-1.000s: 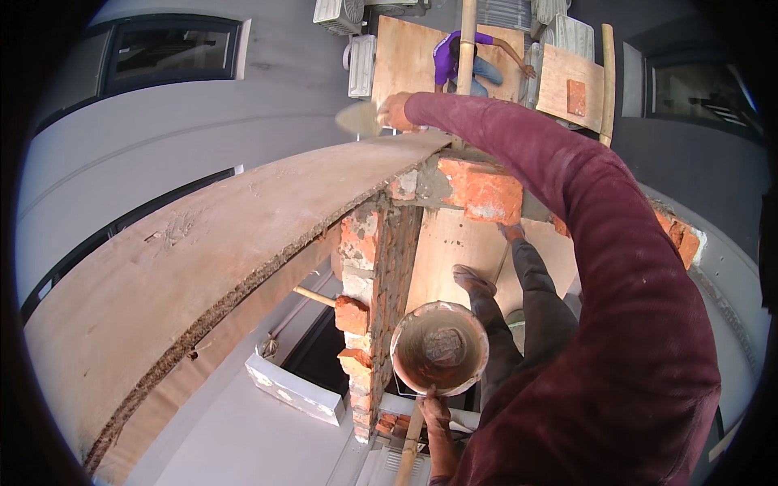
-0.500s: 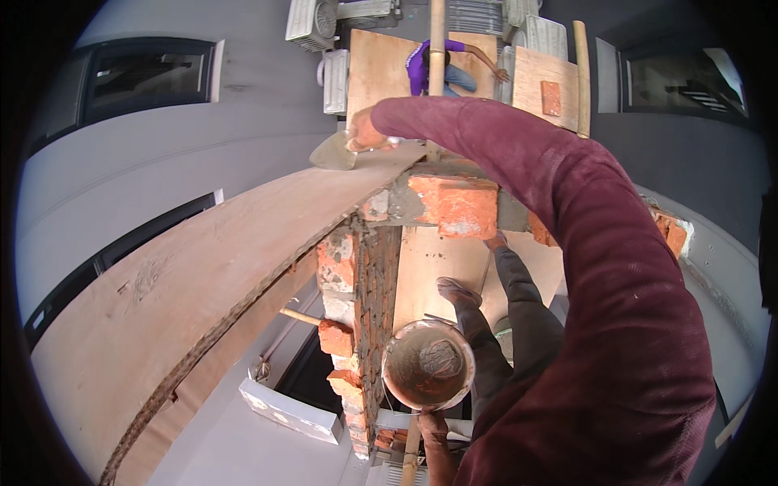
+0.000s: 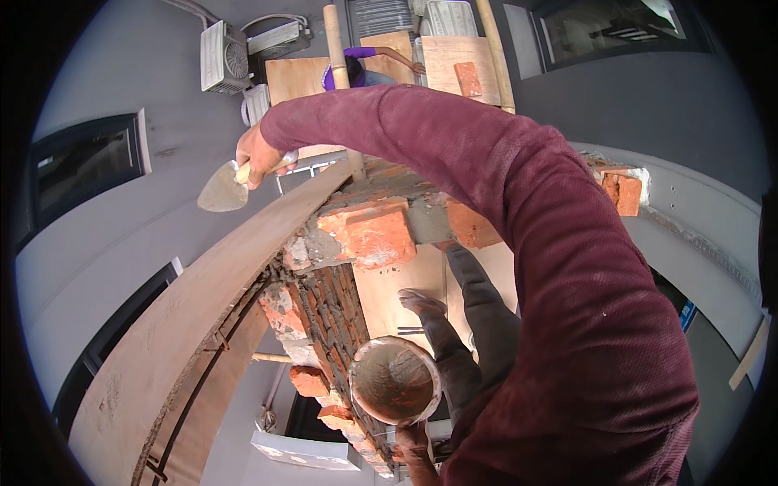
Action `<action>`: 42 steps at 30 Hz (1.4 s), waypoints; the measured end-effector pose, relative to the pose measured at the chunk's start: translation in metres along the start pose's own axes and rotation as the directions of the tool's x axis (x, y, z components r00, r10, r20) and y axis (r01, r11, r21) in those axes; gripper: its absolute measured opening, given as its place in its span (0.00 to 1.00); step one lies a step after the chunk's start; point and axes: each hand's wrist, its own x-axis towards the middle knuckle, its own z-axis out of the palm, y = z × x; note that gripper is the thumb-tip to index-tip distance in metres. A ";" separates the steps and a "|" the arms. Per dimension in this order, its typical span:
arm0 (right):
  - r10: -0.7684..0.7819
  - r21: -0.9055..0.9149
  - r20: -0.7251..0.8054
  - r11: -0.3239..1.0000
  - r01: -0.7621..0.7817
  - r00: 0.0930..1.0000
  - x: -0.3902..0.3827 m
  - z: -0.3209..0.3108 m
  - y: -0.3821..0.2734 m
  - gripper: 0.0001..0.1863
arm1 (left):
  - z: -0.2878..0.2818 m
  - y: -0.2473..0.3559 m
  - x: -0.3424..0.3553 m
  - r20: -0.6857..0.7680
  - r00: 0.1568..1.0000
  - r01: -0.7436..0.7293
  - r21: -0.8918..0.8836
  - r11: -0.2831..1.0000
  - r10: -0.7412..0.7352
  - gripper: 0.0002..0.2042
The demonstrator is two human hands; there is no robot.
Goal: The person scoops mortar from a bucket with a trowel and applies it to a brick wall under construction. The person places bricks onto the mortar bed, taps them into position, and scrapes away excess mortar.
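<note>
My right hand [image 3: 258, 158] is closed around the handle of a trowel [image 3: 223, 193], whose grey blade hangs out past the far left side of a long plywood board [image 3: 190, 279]. My right arm, in a maroon sleeve, arches across the brickwork. Low in the view, my left hand [image 3: 412, 440] grips the near rim of a bucket [image 3: 354, 384], its fingers partly hidden. Grey mortar [image 3: 385, 379] coats the inside of the bucket. Beyond it, an orange brick [image 3: 379, 236] sits on the mortared wall top [image 3: 425, 220], near my arm.
A rough brick wall [image 3: 328, 312] runs down beside the board. A bamboo pole [image 3: 336, 49] stands at the far side. Below, a person in purple [image 3: 361, 55] is near plywood sheets [image 3: 460, 50] with a loose brick [image 3: 468, 78]. My feet stand on plywood between the walls.
The trowel has moved from over the board to beyond its left side. The mound of mortar visible in the bucket earlier no longer shows. The whole view has shifted and tilted.
</note>
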 end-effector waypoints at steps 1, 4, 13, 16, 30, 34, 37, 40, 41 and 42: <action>-0.007 -0.011 -0.022 1.000 0.007 1.000 -0.005 0.003 -0.003 0.17 | 0.006 0.003 -0.001 -0.010 1.000 0.018 0.012 1.000 -0.018 0.29; 0.030 0.148 -0.090 0.989 -0.016 0.996 0.002 0.006 0.036 0.17 | 0.032 0.019 0.003 0.012 0.998 0.059 0.082 0.995 -0.060 0.31; 0.035 -0.026 -0.169 0.999 -0.040 0.985 0.084 0.058 0.047 0.21 | 0.019 0.008 0.025 0.031 0.999 -0.008 0.034 0.999 0.007 0.30; -0.072 -0.225 -0.134 0.974 0.040 0.988 0.106 0.084 0.039 0.21 | 0.025 -0.006 0.020 0.002 0.999 -0.039 -0.059 0.997 0.039 0.32; 0.153 -0.029 -0.200 0.986 -0.162 0.968 0.066 0.078 -0.028 0.24 | 0.029 -0.041 0.023 -0.040 0.998 -0.061 -0.155 0.986 0.056 0.30; 0.042 -0.163 -0.239 0.983 -0.083 0.970 0.075 0.088 -0.017 0.25 | 0.013 -0.051 0.028 -0.023 1.000 -0.010 -0.215 0.977 0.006 0.29; 0.122 -0.094 -0.296 0.983 -0.156 0.947 0.031 0.072 -0.026 0.25 | 0.031 -0.040 0.024 -0.079 0.995 -0.073 -0.116 0.991 0.064 0.27; 0.018 0.117 -0.561 0.991 0.058 0.828 -0.065 0.086 -0.031 0.26 | 0.059 -0.020 0.017 -0.100 0.993 -0.061 -0.066 0.996 0.054 0.25; 0.011 0.117 -0.619 0.990 0.078 0.785 -0.106 0.095 -0.029 0.27 | 0.061 -0.017 0.014 -0.092 0.995 -0.038 -0.047 0.998 0.034 0.24; -0.092 0.118 -0.660 0.968 0.224 0.746 -0.143 0.108 -0.022 0.32 | 0.037 -0.020 0.035 -0.056 0.997 -0.056 0.067 0.996 0.060 0.22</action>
